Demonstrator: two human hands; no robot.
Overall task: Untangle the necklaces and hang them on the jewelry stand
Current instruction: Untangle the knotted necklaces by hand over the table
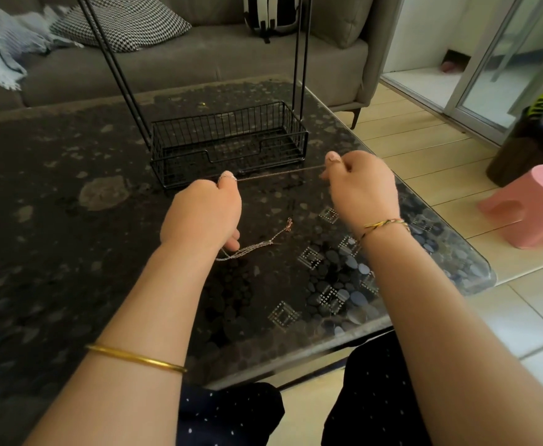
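While both sets of fingers are curled, the left hand (202, 214) and right hand (361, 188) each pinch a thin necklace chain (279, 173), taut between them just near of the jewelry stand (228, 144). Tangled strands (254, 246) trail from under the left hand over the table (54, 220).

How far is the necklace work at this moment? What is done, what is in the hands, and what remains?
Done: nothing hangs on the visible part of the jewelry stand; its top is out of frame. In hand: the left hand and right hand pinch one chain, stretched taut between them, while a bunch of chains dangles from the left hand. Left: freeing the chains and hanging them.
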